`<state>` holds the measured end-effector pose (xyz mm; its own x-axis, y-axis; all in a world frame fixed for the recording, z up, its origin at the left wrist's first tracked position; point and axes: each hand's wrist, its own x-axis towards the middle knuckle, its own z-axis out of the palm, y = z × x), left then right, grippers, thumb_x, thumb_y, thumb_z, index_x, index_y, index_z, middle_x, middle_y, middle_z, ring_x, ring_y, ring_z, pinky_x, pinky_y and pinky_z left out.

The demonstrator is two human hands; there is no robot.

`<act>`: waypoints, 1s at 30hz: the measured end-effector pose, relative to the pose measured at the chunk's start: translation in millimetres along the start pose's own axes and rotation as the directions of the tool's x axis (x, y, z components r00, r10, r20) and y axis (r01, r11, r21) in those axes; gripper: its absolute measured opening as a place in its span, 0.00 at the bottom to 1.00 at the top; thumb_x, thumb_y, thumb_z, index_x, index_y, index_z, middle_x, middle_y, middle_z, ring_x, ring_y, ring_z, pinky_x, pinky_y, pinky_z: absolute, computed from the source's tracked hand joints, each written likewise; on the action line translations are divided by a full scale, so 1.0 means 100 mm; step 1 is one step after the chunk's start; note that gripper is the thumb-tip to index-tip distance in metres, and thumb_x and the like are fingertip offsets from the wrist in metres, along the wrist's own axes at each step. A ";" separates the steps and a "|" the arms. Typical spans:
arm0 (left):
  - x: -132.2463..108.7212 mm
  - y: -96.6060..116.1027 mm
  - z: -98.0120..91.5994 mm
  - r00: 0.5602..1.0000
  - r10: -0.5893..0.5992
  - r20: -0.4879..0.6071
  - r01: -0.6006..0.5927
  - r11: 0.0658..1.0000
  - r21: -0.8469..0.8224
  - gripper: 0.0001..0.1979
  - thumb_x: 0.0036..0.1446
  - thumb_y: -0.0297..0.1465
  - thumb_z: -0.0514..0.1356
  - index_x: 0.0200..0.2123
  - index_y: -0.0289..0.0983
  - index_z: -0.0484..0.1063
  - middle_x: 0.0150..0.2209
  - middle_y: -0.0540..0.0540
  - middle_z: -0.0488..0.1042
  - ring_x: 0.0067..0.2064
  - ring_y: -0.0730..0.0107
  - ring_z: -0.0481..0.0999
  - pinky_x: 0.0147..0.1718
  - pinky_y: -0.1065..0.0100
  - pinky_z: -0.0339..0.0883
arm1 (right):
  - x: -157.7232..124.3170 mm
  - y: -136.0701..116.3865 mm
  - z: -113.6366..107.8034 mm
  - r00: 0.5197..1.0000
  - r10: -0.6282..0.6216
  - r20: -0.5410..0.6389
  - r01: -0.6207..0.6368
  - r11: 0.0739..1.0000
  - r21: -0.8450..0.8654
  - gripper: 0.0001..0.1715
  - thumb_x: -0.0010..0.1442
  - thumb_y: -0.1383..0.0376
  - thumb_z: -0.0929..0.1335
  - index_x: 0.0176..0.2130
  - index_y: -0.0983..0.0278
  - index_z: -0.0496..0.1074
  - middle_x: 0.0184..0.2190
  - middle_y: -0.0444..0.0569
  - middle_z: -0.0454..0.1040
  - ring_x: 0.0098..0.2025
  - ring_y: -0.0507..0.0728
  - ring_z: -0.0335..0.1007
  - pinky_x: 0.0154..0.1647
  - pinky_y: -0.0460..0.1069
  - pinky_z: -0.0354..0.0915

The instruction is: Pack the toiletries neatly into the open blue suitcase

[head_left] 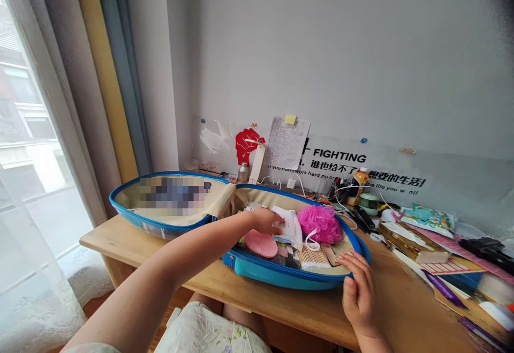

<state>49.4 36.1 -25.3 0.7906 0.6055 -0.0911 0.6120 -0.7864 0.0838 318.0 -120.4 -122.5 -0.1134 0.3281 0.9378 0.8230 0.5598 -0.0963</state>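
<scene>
A blue suitcase (273,273) lies open on the wooden desk, its contents in the right half. My left hand (265,220) reaches over its front rim, fingers closed on the left edge of a white soft packet (289,226). Just below that hand sits a pink oval case (261,243). Right of the packet are a bright pink bath puff (319,223) with a white cord and a bundle of cotton swabs (313,258). My right hand (359,283) grips the right front rim, fingers over the edge and thumb outside.
The other suitcase half (160,225) lies to the left, its contents blurred out. Behind stand a small glass jar (243,172) and an orange-labelled bottle (358,184). Papers, a colourful packet (429,219) and purple strips (445,288) crowd the desk's right side. Curtains hang left.
</scene>
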 end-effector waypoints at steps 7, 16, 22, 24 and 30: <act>0.02 -0.06 -0.05 0.987 0.017 -0.160 -0.022 0.999 -0.031 0.26 0.65 0.44 0.55 0.64 0.42 0.66 0.65 0.42 0.67 0.64 0.56 0.68 0.63 0.57 0.58 | 0.00 0.00 0.01 1.000 0.005 -0.008 -0.005 1.000 0.023 0.21 0.70 0.57 0.56 0.49 0.61 0.72 0.45 0.56 0.74 0.56 0.66 0.68 0.55 0.65 0.65; -0.69 -0.86 -0.55 0.801 -0.465 -0.377 0.441 0.884 -0.153 0.27 0.66 0.33 0.48 0.68 0.39 0.59 0.67 0.43 0.64 0.65 0.60 0.66 0.62 0.64 0.60 | 0.03 -0.02 0.01 1.000 -0.012 -0.023 0.013 1.000 0.022 0.20 0.71 0.57 0.56 0.48 0.61 0.72 0.44 0.56 0.74 0.55 0.66 0.68 0.53 0.64 0.66; -1.74 -1.64 -0.34 0.635 -0.757 -0.157 0.767 0.641 0.014 0.37 0.52 0.33 0.61 0.66 0.33 0.62 0.64 0.26 0.65 0.66 0.36 0.62 0.60 0.41 0.59 | 0.02 0.00 0.01 1.000 -0.011 -0.005 0.011 1.000 0.005 0.20 0.70 0.57 0.57 0.49 0.61 0.72 0.44 0.56 0.75 0.57 0.66 0.68 0.54 0.65 0.67; -2.01 -1.80 -0.19 0.576 -0.812 -0.095 0.818 0.569 0.086 0.42 0.47 0.35 0.66 0.66 0.35 0.62 0.63 0.23 0.65 0.65 0.29 0.62 0.56 0.35 0.61 | 0.02 0.00 0.01 1.000 -0.016 -0.004 0.016 1.000 0.000 0.20 0.70 0.58 0.56 0.49 0.62 0.72 0.44 0.56 0.75 0.57 0.66 0.68 0.54 0.64 0.66; -2.26 -2.00 0.10 0.649 -0.761 -0.027 0.745 0.628 0.225 0.52 0.40 0.32 0.73 0.69 0.42 0.57 0.69 0.31 0.57 0.68 0.39 0.59 0.60 0.48 0.61 | 0.03 0.00 0.01 0.999 -0.031 -0.005 0.031 1.000 -0.001 0.20 0.70 0.58 0.56 0.49 0.61 0.72 0.45 0.56 0.75 0.56 0.66 0.69 0.54 0.64 0.66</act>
<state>-251.7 55.3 -31.8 0.0479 0.9942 -0.0963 0.9687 -0.0697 -0.2381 317.1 -118.8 -119.5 -0.1362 0.3065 0.9421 0.8195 0.5692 -0.0667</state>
